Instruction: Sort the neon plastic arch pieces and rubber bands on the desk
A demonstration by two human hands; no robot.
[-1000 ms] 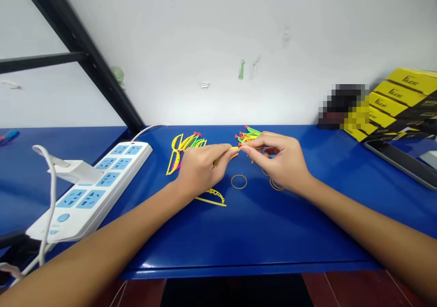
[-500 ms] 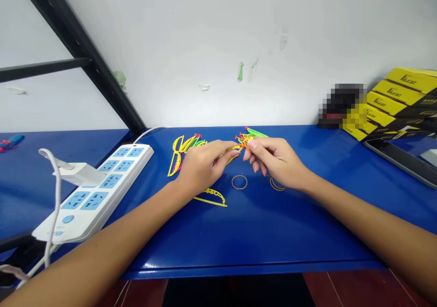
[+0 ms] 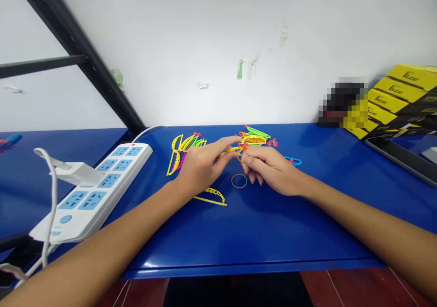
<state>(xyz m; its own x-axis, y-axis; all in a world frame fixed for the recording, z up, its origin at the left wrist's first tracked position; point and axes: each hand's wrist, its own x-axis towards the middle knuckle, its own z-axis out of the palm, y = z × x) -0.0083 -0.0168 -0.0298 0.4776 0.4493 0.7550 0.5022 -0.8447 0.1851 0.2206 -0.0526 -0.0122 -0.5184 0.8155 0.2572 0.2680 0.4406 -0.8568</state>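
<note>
My left hand [image 3: 201,168] is closed, pinching a yellow plastic toy bow [image 3: 235,149] between thumb and fingertips; the hand hides part of it. An orange-red tip [image 3: 245,146] shows at the bow's right end, its kind unclear. Right beside it my right hand [image 3: 268,167] is closed on a thin tan rubber band [image 3: 239,157], whose loop hangs by the bow's end. Another rubber band [image 3: 239,181] lies flat on the blue table below the hands. One more yellow bow [image 3: 213,198] rests under my left wrist, partly covered.
Yellow, green and pink toy bows [image 3: 180,150] lie in a pile on the left. Behind my right hand is another pile of bows and darts [image 3: 254,136], with a blue piece [image 3: 294,161] nearby. A power strip [image 3: 105,179], phone [image 3: 403,159] and yellow boxes [image 3: 392,95] flank the table.
My right hand has shifted slightly left and down, uncovering more of the pile and the blue piece. A rubber band loop now shows at its fingertips. My left hand stays in place.
</note>
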